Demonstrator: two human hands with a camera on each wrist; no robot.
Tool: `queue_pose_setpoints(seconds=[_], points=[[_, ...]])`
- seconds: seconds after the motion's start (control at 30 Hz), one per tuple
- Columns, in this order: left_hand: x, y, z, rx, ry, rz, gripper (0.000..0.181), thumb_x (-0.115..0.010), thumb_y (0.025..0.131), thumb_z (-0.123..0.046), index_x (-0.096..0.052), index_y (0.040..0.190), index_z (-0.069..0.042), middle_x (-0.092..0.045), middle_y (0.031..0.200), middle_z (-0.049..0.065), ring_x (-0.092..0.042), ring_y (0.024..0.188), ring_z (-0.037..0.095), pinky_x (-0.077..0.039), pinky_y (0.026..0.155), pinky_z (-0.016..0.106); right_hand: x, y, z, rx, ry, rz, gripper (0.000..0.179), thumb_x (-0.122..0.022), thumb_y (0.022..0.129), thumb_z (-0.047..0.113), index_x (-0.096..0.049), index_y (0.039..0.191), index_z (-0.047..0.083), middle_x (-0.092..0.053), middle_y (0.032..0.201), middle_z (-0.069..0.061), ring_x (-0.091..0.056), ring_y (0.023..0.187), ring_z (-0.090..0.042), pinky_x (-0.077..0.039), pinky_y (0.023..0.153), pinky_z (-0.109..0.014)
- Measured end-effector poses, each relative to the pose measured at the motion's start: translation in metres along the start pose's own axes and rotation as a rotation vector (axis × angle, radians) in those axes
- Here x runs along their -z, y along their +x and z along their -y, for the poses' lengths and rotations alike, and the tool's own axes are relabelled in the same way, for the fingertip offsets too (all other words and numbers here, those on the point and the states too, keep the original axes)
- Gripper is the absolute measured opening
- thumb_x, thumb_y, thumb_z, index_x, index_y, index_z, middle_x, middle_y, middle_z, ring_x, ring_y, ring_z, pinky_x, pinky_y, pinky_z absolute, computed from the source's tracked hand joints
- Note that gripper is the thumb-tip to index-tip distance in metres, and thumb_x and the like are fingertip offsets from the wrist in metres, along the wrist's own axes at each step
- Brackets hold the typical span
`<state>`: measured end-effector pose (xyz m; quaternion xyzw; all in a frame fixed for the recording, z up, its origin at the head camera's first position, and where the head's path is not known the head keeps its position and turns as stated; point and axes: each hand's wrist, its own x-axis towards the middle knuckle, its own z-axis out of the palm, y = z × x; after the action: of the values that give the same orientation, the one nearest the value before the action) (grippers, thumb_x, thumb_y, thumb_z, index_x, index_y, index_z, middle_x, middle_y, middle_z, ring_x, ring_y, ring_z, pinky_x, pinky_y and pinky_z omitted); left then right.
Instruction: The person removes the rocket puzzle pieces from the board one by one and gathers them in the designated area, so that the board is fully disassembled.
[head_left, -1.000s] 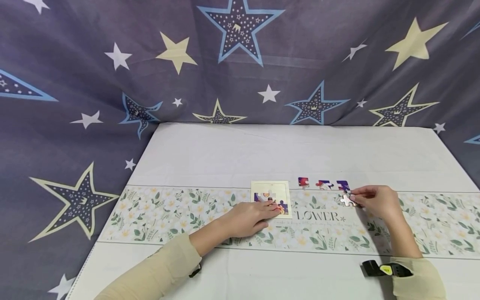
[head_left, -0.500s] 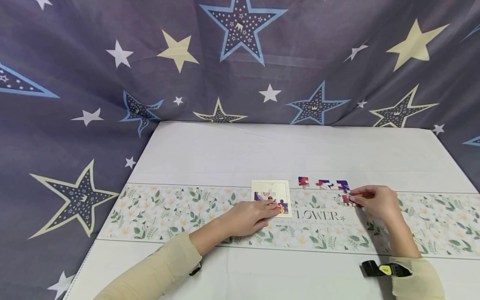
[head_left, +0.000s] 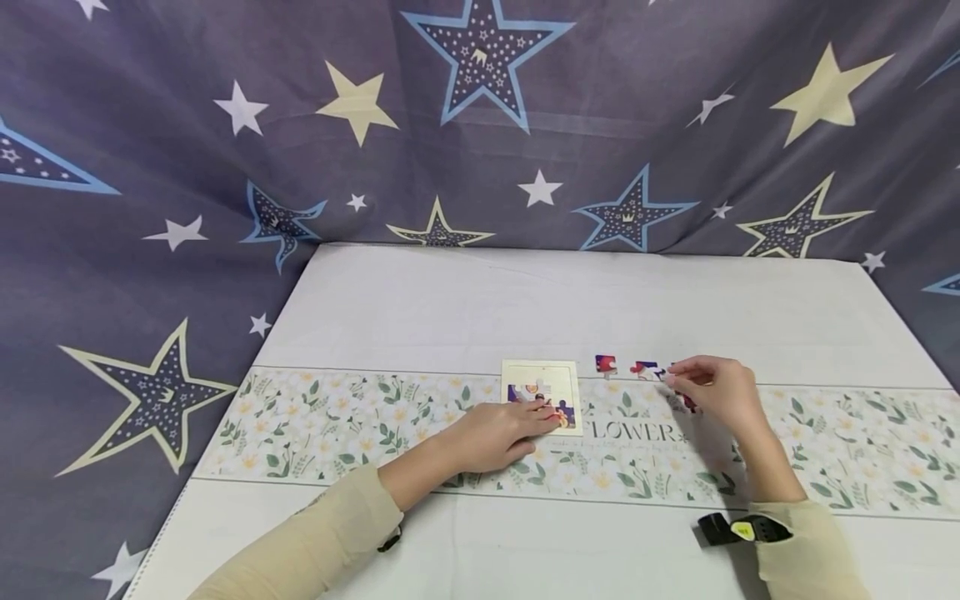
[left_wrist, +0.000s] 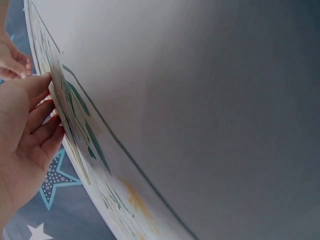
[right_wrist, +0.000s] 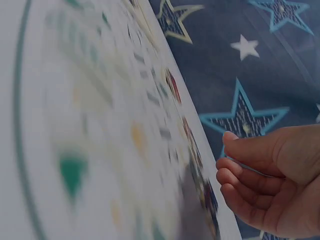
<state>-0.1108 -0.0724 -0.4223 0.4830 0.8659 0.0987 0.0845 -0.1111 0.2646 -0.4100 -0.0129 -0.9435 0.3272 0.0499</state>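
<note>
My left hand (head_left: 510,433) lies with its fingers on a small cream jigsaw tray (head_left: 540,368), covering part of the assembled purple pieces in it. In the left wrist view the left hand (left_wrist: 32,125) has its thumb and fingertips at the tray's edge. My right hand (head_left: 716,392) hovers beside a purple, red and white jigsaw piece (head_left: 647,370). Thumb and fingers of the right hand (right_wrist: 270,180) bend loosely in the right wrist view, with nothing visible between them. Below its fingers another red piece (head_left: 688,403) is partly hidden.
Further left lies a loose red and purple jigsaw piece (head_left: 605,364). A white tablecloth (head_left: 480,300) with a printed floral band (head_left: 337,425) covers the table. Dark star-patterned fabric (head_left: 450,167) hangs behind it and along the left side.
The right hand turned over a puzzle piece, showing its red face, then let go and moved left and slightly away toward the other loose pieces. The left hand stayed on the tray.
</note>
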Motion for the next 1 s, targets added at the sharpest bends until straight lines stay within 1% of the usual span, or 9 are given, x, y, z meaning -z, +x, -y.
queue_pose_setpoints(seconds=[0.17, 0.3, 0.4, 0.5, 0.7, 0.83, 0.93, 1.0], points=[[0.000, 0.000, 0.000, -0.003, -0.008, 0.002, 0.044, -0.051, 0.100, -0.024, -0.047, 0.144, -0.019, -0.046, 0.150, -0.001, -0.042, 0.140, 0.015, -0.049, 0.105, 0.035, -0.015, 0.009, 0.024, 0.049, 0.017, 0.050, 0.020, -0.073, 0.085, 0.020, -0.073, 0.095, 0.003, -0.074, 0.084, -0.014, -0.065, 0.070, -0.014, -0.049, 0.059, -0.020], [-0.001, 0.001, 0.000, -0.006, -0.010, 0.000, 0.044, -0.051, 0.100, -0.024, -0.047, 0.144, -0.019, -0.046, 0.150, -0.001, -0.043, 0.140, 0.016, -0.049, 0.104, 0.034, -0.026, 0.016, 0.039, 0.074, 0.031, 0.091, 0.018, -0.073, 0.085, 0.019, -0.073, 0.096, 0.004, -0.074, 0.083, -0.012, -0.067, 0.075, -0.019, -0.052, 0.065, -0.026], [-0.001, 0.001, 0.001, -0.010, -0.019, -0.002, 0.043, -0.051, 0.100, -0.024, -0.048, 0.143, -0.019, -0.047, 0.149, 0.000, -0.044, 0.139, 0.016, -0.049, 0.105, 0.035, -0.033, 0.020, 0.047, 0.091, 0.042, 0.118, 0.015, -0.073, 0.085, 0.016, -0.073, 0.095, 0.004, -0.073, 0.083, -0.011, -0.067, 0.075, -0.019, -0.053, 0.067, -0.029], [0.000, 0.000, 0.000, -0.011, -0.024, 0.001, 0.043, -0.051, 0.100, -0.024, -0.048, 0.143, -0.019, -0.047, 0.149, 0.000, -0.043, 0.140, 0.016, -0.048, 0.106, 0.035, -0.039, 0.021, 0.054, 0.108, 0.053, 0.140, 0.014, -0.073, 0.085, 0.013, -0.073, 0.096, 0.004, -0.073, 0.084, -0.011, -0.066, 0.073, -0.018, -0.052, 0.065, -0.027], [0.001, -0.001, 0.000, -0.001, -0.035, 0.013, 0.044, -0.051, 0.100, -0.024, -0.047, 0.143, -0.019, -0.046, 0.150, 0.000, -0.043, 0.140, 0.017, -0.048, 0.106, 0.035, -0.054, 0.022, 0.064, 0.142, 0.074, 0.180, 0.015, -0.073, 0.084, 0.011, -0.072, 0.095, 0.003, -0.073, 0.084, -0.011, -0.066, 0.074, -0.019, -0.055, 0.067, -0.029], [-0.001, -0.001, 0.001, -0.010, -0.027, 0.004, 0.043, -0.051, 0.100, -0.024, -0.048, 0.143, -0.018, -0.046, 0.149, 0.001, -0.044, 0.139, 0.017, -0.049, 0.105, 0.035, -0.063, 0.021, 0.068, 0.202, 0.100, 0.241, 0.015, -0.076, 0.081, 0.009, -0.072, 0.094, 0.002, -0.073, 0.083, -0.010, -0.066, 0.073, -0.015, -0.056, 0.068, -0.026], [-0.001, -0.001, 0.002, -0.016, -0.018, -0.004, 0.043, -0.051, 0.100, -0.024, -0.048, 0.143, -0.019, -0.046, 0.150, 0.000, -0.044, 0.139, 0.016, -0.049, 0.104, 0.035, -0.069, 0.020, 0.072, 0.238, 0.107, 0.289, 0.017, -0.078, 0.078, 0.007, -0.072, 0.094, 0.004, -0.072, 0.084, -0.008, -0.065, 0.073, -0.012, -0.055, 0.067, -0.022], [-0.002, -0.001, 0.003, -0.017, -0.016, -0.010, 0.043, -0.051, 0.100, -0.024, -0.048, 0.143, -0.019, -0.047, 0.149, 0.000, -0.044, 0.139, 0.016, -0.049, 0.104, 0.035, -0.071, 0.020, 0.075, 0.252, 0.108, 0.313, 0.019, -0.078, 0.077, 0.005, -0.072, 0.094, 0.005, -0.072, 0.085, -0.009, -0.064, 0.074, -0.012, -0.054, 0.066, -0.022]])
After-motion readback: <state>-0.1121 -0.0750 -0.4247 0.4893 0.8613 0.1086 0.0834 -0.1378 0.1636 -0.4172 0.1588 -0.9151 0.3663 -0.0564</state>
